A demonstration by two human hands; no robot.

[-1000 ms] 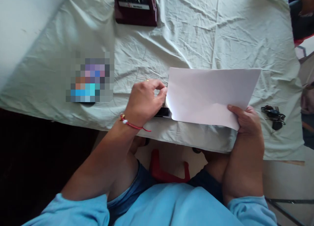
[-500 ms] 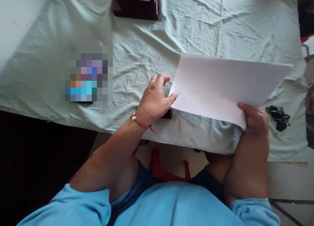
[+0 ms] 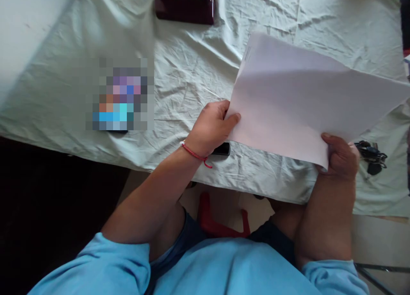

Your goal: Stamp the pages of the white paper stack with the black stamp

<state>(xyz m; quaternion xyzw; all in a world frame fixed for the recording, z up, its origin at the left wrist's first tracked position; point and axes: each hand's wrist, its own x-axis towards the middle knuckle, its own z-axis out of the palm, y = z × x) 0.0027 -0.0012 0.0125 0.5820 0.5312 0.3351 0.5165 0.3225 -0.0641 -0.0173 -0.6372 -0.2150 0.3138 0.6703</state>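
Note:
White paper (image 3: 288, 98) is held up above the cloth-covered table, its far edge raised and its near right corner bent. My left hand (image 3: 215, 126) pinches its left edge, thumb on top and fingers curled beneath. At the near right corner, my right hand (image 3: 340, 156) grips the paper, thumb on the upper face, other fingers hidden under it. Thin layered lines show along the upper left edge, so there may be more than one sheet. A black object (image 3: 222, 149) lies on the cloth just by my left wrist, partly covered by it.
A pale green, wrinkled tablecloth (image 3: 179, 64) covers the table. A dark red box-like device (image 3: 185, 11) stands at the far side. Left of my hands lies a pixelated item (image 3: 120, 100). A bunch of keys (image 3: 373, 156) rests right of my right hand. Below the table edge shows something red (image 3: 221, 229).
My left hand has closed on the paper's left edge; before, its fingers were apart beside it. The paper's far edge has risen, and the whole view has shifted slightly.

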